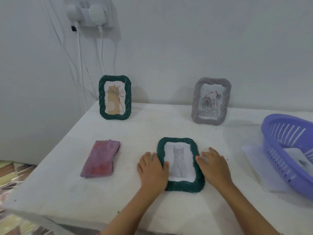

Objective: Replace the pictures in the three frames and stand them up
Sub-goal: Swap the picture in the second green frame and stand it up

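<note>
green cat frame (180, 164) flat, green frame (115, 97) and grey frame (211, 101) upright

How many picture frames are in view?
3: green plant-print frame standing back left, grey rose-print frame standing back right, green cat-picture frame flat between both hands.

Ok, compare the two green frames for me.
The back green frame stands upright near the wall; the front green frame lies flat between the left hand and right hand. The back one shows a plant drawing, the front one a cat. Both have matching twisted green borders.
</note>
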`<state>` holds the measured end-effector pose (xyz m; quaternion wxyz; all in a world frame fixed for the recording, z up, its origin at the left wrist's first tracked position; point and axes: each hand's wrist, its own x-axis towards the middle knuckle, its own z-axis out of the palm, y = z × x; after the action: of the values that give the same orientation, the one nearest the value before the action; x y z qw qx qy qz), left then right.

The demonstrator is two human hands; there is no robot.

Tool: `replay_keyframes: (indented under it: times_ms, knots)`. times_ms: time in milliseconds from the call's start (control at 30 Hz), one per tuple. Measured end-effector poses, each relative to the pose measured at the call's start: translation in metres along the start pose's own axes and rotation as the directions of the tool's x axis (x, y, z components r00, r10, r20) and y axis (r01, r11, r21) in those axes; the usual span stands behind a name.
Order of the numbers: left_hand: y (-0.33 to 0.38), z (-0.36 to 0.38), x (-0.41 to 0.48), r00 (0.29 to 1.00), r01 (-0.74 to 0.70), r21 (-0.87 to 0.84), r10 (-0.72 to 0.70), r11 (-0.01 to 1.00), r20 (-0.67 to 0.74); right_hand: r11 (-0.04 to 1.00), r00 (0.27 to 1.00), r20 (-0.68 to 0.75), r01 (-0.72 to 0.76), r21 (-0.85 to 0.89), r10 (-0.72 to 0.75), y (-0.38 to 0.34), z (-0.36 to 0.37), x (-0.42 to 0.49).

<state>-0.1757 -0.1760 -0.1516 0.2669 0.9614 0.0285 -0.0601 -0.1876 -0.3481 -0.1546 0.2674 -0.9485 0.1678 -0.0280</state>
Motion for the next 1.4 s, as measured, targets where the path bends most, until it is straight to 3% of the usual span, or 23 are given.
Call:
replay_keyframes:
  times_ms: [133,200,267,333,433,567,700,833,1067,1400]
  knots:
    - [0.009,0.002,0.001,0.999,0.041,-0.247,-0.037,0.968,0.022,0.992,0.999,0.012,-0.047,0.114,0.046,-0.008,-0.001,-0.007]
    - [0.010,-0.006,0.000,0.995,0.094,-0.550,-0.061,0.830,0.078,0.949,0.993,0.070,-0.109,0.296,0.092,-0.013,-0.009,-0.006]
    - [0.012,-0.015,-0.001,0.986,0.159,-0.778,-0.052,0.608,0.161,0.849,0.976,0.177,-0.201,0.489,0.128,-0.015,-0.019,-0.004]
    - [0.011,-0.020,0.000,0.981,0.178,-0.866,-0.021,0.467,0.191,0.711,0.955,0.267,-0.278,0.646,0.131,-0.009,-0.027,0.001]
    - [0.010,-0.025,0.002,0.985,0.144,-0.927,0.034,0.347,0.166,0.417,0.888,0.460,-0.423,0.804,0.014,-0.005,-0.038,0.011]
    - [0.006,-0.028,0.008,0.988,0.071,-0.959,0.112,0.275,0.106,0.380,0.820,0.519,-0.412,0.828,-0.242,-0.005,-0.045,0.026]
    - [-0.001,-0.036,0.022,0.984,0.023,-0.971,0.167,0.239,0.065,0.363,0.770,0.514,-0.387,0.848,-0.379,-0.017,-0.043,0.044]
    - [-0.006,-0.052,0.053,0.975,0.004,-0.967,0.212,0.253,0.059,0.343,0.785,0.447,-0.316,0.885,-0.429,-0.044,-0.043,0.066]
    - [0.014,-0.084,0.162,0.962,-0.114,-0.903,0.274,0.415,0.005,0.331,0.918,0.261,-0.157,0.931,-0.299,-0.105,-0.033,0.153]
    - [0.022,-0.075,0.267,0.971,-0.094,-0.842,0.235,0.532,0.040,0.386,0.957,0.233,-0.151,0.910,-0.174,-0.124,-0.003,0.250]
